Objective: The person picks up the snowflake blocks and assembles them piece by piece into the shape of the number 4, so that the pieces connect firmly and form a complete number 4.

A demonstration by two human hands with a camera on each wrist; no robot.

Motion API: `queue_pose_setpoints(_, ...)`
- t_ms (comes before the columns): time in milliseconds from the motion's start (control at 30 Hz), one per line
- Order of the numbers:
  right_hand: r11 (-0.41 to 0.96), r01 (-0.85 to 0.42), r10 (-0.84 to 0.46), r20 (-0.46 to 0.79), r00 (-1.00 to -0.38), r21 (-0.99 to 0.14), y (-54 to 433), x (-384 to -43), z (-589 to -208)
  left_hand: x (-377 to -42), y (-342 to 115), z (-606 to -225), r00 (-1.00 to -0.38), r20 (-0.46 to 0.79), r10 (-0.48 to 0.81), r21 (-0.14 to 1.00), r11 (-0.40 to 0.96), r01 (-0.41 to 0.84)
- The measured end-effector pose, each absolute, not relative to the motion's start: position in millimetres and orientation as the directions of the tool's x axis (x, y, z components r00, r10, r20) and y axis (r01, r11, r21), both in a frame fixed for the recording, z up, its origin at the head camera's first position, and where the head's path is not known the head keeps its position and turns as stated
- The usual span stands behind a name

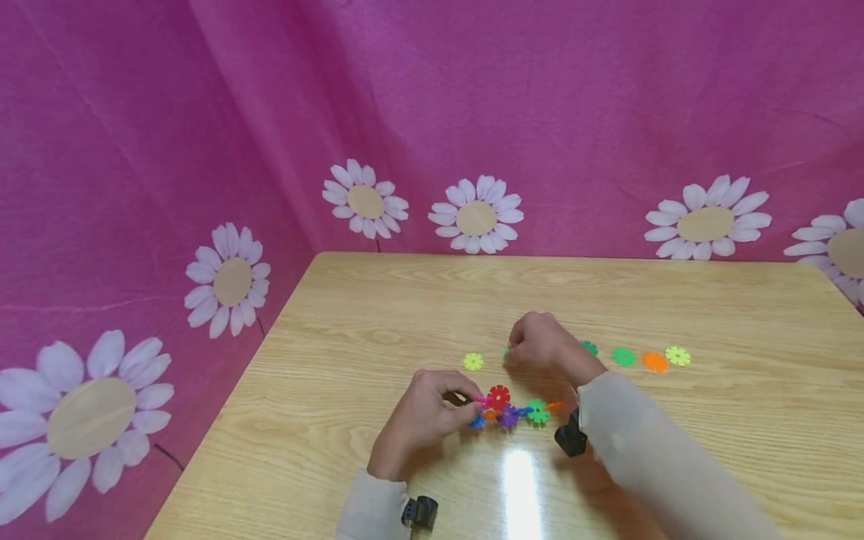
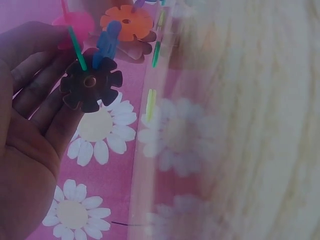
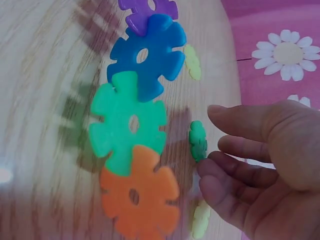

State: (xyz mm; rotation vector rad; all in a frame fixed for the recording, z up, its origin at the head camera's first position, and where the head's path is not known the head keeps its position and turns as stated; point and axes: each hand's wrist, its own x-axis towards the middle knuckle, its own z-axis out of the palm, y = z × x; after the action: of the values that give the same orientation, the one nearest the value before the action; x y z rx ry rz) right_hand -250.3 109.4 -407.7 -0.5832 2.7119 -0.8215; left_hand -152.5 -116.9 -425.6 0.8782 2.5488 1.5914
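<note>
In the head view, the chain of flower discs (image 1: 509, 417) is pinched at its left end by the left hand (image 1: 428, 411), well in from the table's (image 1: 324, 337) left and far edges; its orange end (image 1: 556, 406) could be bumped by the black wrist gadget (image 1: 571, 436), as it is so near; in the left wrist view, a dark disc (image 2: 75, 95) is seen beside the fingers; a slot could be popped loose if it is squeezed too hard; in the right wrist view, the right hand's (image 3: 265, 155) thumb and fingers are spread wide by a loose green disc (image 3: 197, 131); whether it is touched cannot be told; being flat, it could be nudged toward the far edge
</note>
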Motion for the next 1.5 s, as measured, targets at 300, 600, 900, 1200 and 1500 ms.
queue_pose_setpoints(300,0.830,-0.251,-0.393,-0.202,-0.897,-0.498,100,-256,-409,-153,-117,-423,-0.847,0.266,0.460,0.836,0.327,0.441)
queue_pose_setpoints(600,0.856,-0.209,-0.355,-0.243,-0.903,-0.473,98,-257,-411,-153,-116,-424,-0.829,0.309,0.466,0.819,0.313,0.480)
queue_pose_setpoints(900,0.849,-0.225,-0.365,-0.224,-0.903,-0.477,102,-256,-410,-154,-117,-424,-0.825,0.319,0.465,0.810,0.318,0.493)
queue_pose_setpoints(1200,0.779,-0.309,-0.439,-0.122,-0.890,-0.545,114,-251,-413,-153,-115,-423,-0.832,0.314,0.458,0.809,0.329,0.487)
queue_pose_setpoints(1500,0.670,-0.318,-0.490,-0.078,-0.868,-0.671,128,-241,-409,-153,-113,-423,-0.830,0.317,0.459,0.819,0.309,0.484)
